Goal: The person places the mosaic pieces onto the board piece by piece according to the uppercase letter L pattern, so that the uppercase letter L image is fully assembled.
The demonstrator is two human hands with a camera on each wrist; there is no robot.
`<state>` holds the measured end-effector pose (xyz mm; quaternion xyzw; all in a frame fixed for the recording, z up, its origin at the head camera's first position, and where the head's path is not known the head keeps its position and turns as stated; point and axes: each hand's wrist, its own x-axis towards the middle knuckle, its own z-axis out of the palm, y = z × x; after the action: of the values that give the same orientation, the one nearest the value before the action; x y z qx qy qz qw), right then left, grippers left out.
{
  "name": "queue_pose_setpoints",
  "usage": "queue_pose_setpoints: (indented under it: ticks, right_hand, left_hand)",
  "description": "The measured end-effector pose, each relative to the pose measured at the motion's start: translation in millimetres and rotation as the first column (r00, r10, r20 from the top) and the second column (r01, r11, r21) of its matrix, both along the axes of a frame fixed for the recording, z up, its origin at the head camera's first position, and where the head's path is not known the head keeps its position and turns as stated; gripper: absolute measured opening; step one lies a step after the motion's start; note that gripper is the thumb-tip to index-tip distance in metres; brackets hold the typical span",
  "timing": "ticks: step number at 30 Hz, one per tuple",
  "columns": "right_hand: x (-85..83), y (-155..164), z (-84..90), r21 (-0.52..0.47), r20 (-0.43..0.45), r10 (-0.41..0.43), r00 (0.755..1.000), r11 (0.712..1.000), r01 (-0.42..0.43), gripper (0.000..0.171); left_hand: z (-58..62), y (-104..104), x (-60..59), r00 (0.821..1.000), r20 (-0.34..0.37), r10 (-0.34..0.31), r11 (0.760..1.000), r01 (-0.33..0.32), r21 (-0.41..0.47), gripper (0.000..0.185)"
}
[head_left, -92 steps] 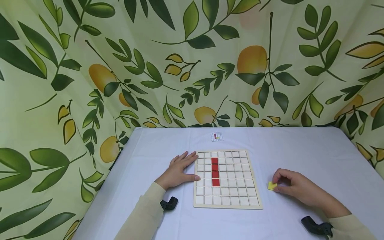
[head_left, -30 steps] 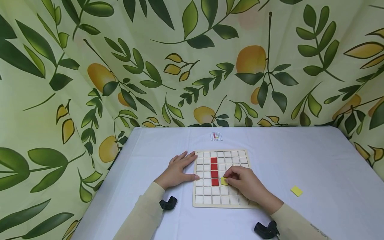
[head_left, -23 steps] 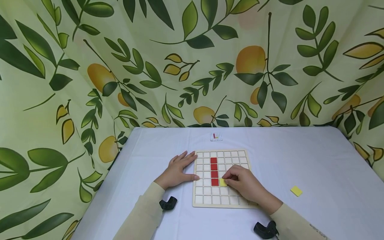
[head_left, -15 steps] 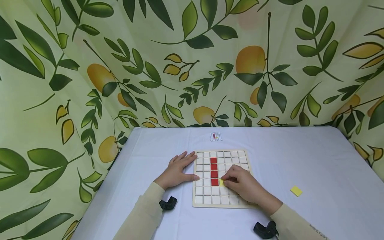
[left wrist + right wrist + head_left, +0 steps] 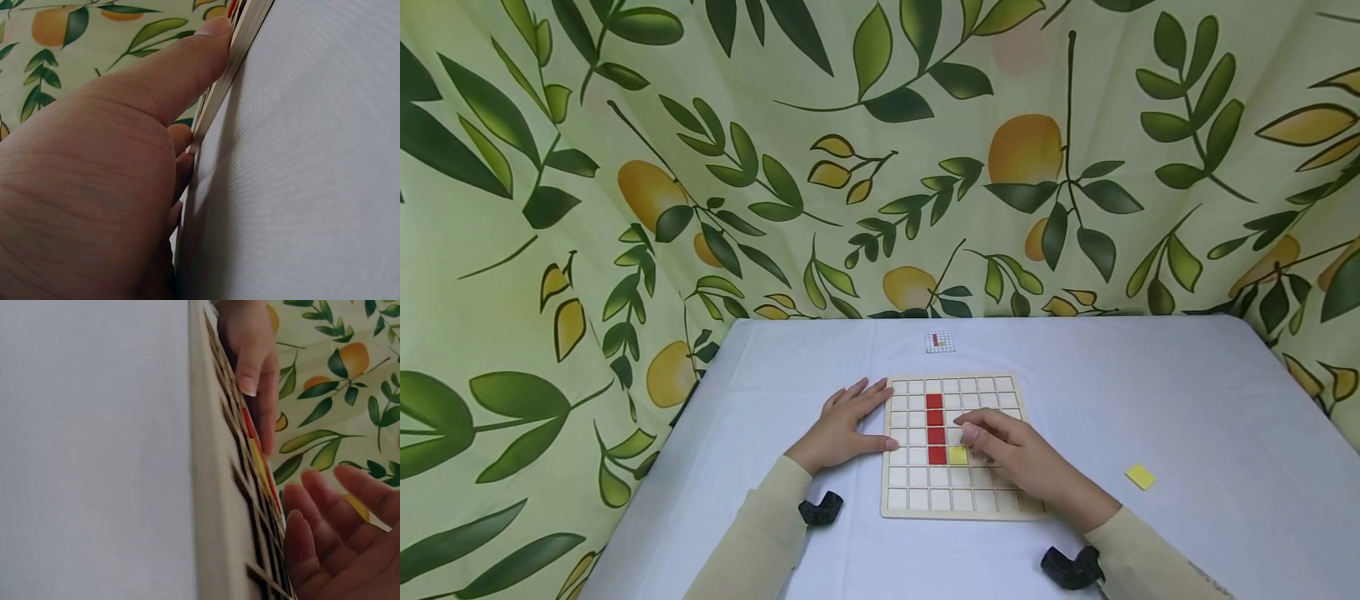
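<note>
A wooden grid board [image 5: 966, 515] lies on the white table, with a column of several red square tiles [image 5: 936, 435] in its cells. Just right of the lowest red one, a yellow tile [image 5: 958, 455] sits flat in a cell. My right hand [image 5: 1033, 458] hovers over the board beside that yellow tile, fingers loosely bent and holding nothing; the right wrist view shows the fingers [image 5: 325, 506] apart from the board's surface. With fingers spread, my left hand [image 5: 842, 425] rests at the board's left edge, its thumb [image 5: 194, 62] touching the rim.
Another yellow tile [image 5: 1141, 477] lies on the white tablecloth [image 5: 1195, 400] to the right of the board. A small printed pattern card [image 5: 940, 342] lies behind the board. A curtain [image 5: 745, 125] with leaves and fruit hangs beyond the table's back edge.
My right hand brought a yellow tile from the right to the cell beside the lowest red tile, let it go, and drew back slightly right. The left hand stayed put.
</note>
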<state>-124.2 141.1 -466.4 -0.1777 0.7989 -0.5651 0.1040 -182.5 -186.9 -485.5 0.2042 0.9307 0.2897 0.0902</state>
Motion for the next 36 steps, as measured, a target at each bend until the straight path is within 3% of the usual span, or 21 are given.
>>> queue_pose_setpoints:
  ticks: [10,20,30,36]
  right_hand:
    - [-2.2,22,16.5,-0.185,-0.039,0.103,0.994,0.977,-0.109,0.053]
    - [-3.2,45,24.3,-0.261,-0.104,0.176,0.979,0.945,-0.197,0.065]
    - [-3.0,79,18.4,-0.364,-0.147,0.250,0.957,0.886,-0.287,0.068]
    - [-0.7,102,13.6,-0.358,-0.137,0.234,0.963,0.894,-0.268,0.068]
  left_hand:
    - [-1.2,1,0.5,1.000,0.007,0.015,1.000,-0.015,-0.004,0.097]
    - [-0.7,0,0.7,1.000,0.009,0.016,1.000,-0.016,-0.012,0.097]
    - [0.3,0,0.8,1.000,-0.003,-0.001,1.000,0.001,-0.015,0.096]
    - [0.1,0,0.3,1.000,0.000,0.003,1.000,-0.003,-0.023,0.096]
